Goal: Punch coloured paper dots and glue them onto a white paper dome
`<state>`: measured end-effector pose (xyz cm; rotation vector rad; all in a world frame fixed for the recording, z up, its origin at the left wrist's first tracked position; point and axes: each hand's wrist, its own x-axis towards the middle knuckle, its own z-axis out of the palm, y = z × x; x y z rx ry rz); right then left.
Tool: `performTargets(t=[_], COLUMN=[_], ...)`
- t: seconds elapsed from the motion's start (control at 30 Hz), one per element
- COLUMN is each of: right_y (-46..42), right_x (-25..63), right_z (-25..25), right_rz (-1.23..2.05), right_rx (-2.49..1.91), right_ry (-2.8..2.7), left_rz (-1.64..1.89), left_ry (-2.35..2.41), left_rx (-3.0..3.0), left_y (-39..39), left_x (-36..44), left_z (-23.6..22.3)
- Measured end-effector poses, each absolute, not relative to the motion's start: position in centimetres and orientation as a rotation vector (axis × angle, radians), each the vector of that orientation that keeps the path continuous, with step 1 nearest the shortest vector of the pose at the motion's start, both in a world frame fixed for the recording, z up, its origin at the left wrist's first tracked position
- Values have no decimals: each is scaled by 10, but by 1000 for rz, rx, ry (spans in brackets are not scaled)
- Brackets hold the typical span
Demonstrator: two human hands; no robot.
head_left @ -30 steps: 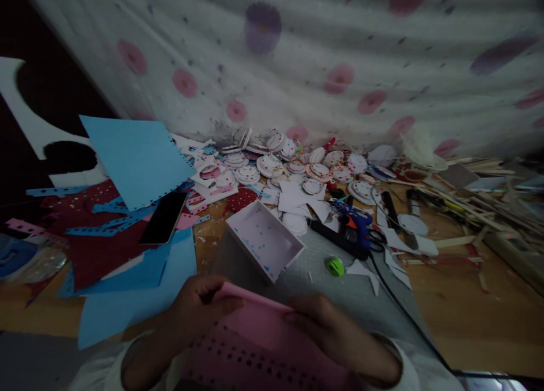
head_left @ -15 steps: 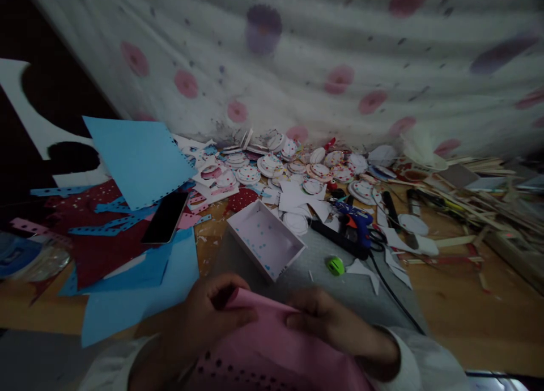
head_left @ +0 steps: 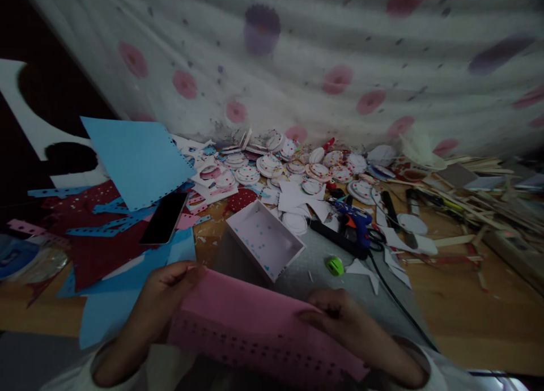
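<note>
I hold a pink sheet of paper (head_left: 250, 323) punched with rows of small holes, low in the head view. My left hand (head_left: 164, 292) grips its left edge with fingers curled over it. My right hand (head_left: 344, 323) pinches its right edge. The sheet stretches between both hands just in front of a small white open box (head_left: 264, 239) speckled with blue bits.
Blue paper sheets (head_left: 136, 158), dark red paper and a black phone (head_left: 165, 218) lie at the left. A blue glue gun (head_left: 356, 224) with a black cord, a green small object (head_left: 335, 266), several round paper pieces (head_left: 272, 165) and wooden sticks (head_left: 476, 201) crowd the floor before a flowered cloth.
My hands have spread apart along the pink sheet, the left going left and the right going right, so the sheet now lies wider and flatter between them.
</note>
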<state>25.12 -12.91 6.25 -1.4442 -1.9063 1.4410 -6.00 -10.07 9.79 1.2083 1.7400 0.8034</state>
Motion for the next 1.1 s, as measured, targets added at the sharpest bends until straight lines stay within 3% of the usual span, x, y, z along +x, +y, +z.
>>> performTargets(t=[0.13,0.33,0.57,0.77,1.1], right_y=[-132,-135,-132,-126,-119], right_x=[256,242,208,198,212], right_z=[62,88,85,78,75], right_rz=[1566,1375,1578,1507,1591], right_rx=[-1405,-1392,-1191,-1242,-1231], right_ry=[-1960,-2293,-2105,-2168,-2088], left_rz=[784,648,539,403,627], left_ry=[1742,1585,1398,1368,1523], left_rx=[1266,1393,1390,1382,1422], left_y=[-103,-116,-122,-118,-103], left_x=[-62,-39,-11,-10,-44], left_z=[89,85,89,90,103])
